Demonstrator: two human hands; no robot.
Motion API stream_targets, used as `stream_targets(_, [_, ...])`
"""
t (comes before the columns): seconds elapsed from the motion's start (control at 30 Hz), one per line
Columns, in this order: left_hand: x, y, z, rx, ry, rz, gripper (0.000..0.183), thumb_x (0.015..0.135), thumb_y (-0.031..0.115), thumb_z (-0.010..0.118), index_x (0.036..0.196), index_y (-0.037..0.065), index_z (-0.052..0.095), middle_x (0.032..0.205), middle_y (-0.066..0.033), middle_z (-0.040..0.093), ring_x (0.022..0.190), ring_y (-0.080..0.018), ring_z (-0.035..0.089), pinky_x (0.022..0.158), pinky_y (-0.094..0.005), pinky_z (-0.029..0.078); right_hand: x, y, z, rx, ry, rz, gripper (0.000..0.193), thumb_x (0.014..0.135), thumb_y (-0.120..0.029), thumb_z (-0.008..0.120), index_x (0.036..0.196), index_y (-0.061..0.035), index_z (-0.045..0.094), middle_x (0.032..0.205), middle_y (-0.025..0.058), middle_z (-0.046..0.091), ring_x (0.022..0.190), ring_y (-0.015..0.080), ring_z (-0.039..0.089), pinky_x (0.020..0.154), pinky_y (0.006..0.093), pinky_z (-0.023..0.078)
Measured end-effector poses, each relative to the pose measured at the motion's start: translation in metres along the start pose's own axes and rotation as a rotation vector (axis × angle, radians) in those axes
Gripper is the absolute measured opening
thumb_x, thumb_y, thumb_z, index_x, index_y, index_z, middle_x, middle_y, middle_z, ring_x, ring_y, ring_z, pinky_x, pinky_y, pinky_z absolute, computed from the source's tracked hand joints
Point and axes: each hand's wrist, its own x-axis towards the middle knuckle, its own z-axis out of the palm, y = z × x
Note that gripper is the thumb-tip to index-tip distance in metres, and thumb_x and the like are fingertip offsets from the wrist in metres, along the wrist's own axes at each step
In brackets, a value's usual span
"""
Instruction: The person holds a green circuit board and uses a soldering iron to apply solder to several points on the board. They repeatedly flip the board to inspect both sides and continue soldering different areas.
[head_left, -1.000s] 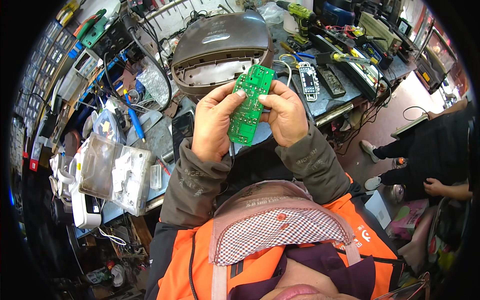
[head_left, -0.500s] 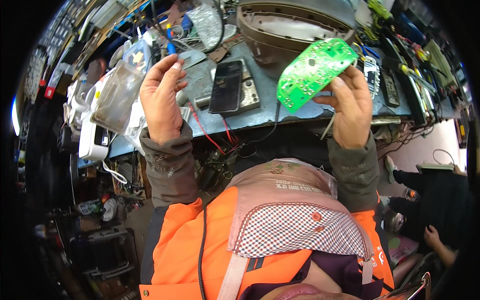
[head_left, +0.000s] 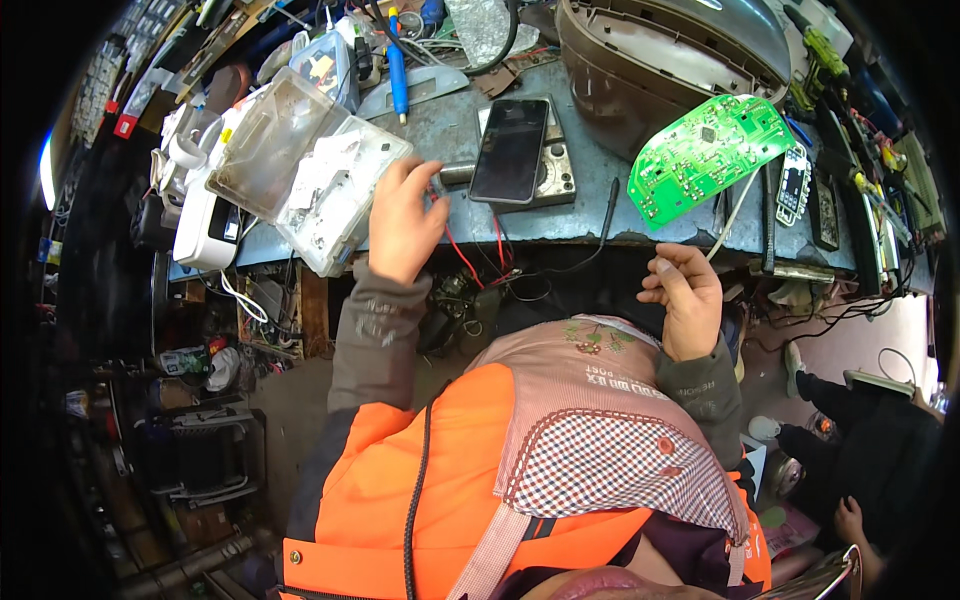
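Observation:
My left hand (head_left: 405, 222) rests at the front of the grey workbench (head_left: 440, 120), fingers curled around a thin red lead (head_left: 462, 258) that trails off the bench edge. A black phone (head_left: 511, 150) lies just to its right, on top of a grey meter (head_left: 558, 172). A green circuit board (head_left: 708, 152) lies on the bench against a brown appliance housing (head_left: 660, 55). My right hand (head_left: 682, 298) hangs below the bench edge, under the board. Its fingertips pinch a thin white wire (head_left: 728, 218) that runs up to the board.
A clear plastic parts box (head_left: 300, 170) stands open left of my left hand. A black probe (head_left: 606, 205), remote controls (head_left: 792, 185) and tools lie on the bench's right side. A blue-handled tool (head_left: 397, 70) lies at the back. Another person's hand (head_left: 852, 520) shows at lower right.
The green board has left my right hand and now lies on the bench. My right hand has dropped below the edge. My left hand has come down onto the bench beside the phone.

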Motion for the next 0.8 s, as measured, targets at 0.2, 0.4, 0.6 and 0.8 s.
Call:
stream_targets(0.2, [0.027, 0.001, 0.005, 0.164, -0.338, 0.030, 0.055, 0.080, 0.013, 0.078, 0.134, 0.012, 0.069, 0.130, -0.0104, 0.069, 0.125, -0.0340, 0.059, 0.104, -0.0520, 0.045, -0.007, 0.005, 0.006, -0.052, -0.071, 0.023, 0.021, 0.100, -0.006, 0.068, 0.120, -0.0003, 0.070, 0.102, 0.0053, 0.070, 0.082, 0.0112, 0.067, 0.070, 0.0270, 0.059])
stream_targets(0.4, [0.037, -0.025, -0.011, 0.007, -0.324, 0.101, 0.033, 0.079, 0.010, 0.074, 0.111, 0.002, 0.074, 0.096, -0.0178, 0.067, 0.095, -0.0402, 0.065, 0.085, -0.0467, 0.054, -0.016, 0.013, 0.003, -0.181, -0.260, 0.088, 0.022, 0.102, -0.007, 0.067, 0.123, 0.0001, 0.068, 0.102, 0.0035, 0.069, 0.087, 0.0094, 0.065, 0.075, 0.0259, 0.056])
stream_targets(0.6, [0.022, 0.000, -0.049, -0.288, 0.090, -0.100, 0.033, 0.082, 0.003, 0.079, 0.114, 0.001, 0.072, 0.097, -0.0109, 0.072, 0.087, -0.0229, 0.069, 0.083, -0.0333, 0.055, -0.021, 0.018, 0.011, -0.260, -0.470, 0.001, 0.030, 0.100, -0.005, 0.070, 0.129, 0.0004, 0.066, 0.099, 0.0016, 0.067, 0.084, 0.0055, 0.061, 0.074, 0.0234, 0.051])
stream_targets(0.8, [0.011, 0.106, -0.050, -0.960, -0.146, -0.171, 0.035, 0.083, 0.000, 0.084, 0.116, -0.001, 0.072, 0.105, -0.0042, 0.074, 0.097, -0.0115, 0.067, 0.089, -0.0283, 0.054, -0.026, -0.028, 0.062, -0.259, -0.700, -0.107, 0.068, 0.092, -0.010, 0.082, 0.152, -0.0032, 0.050, 0.084, 0.0013, 0.059, 0.068, 0.0058, 0.055, 0.063, 0.0245, 0.046])
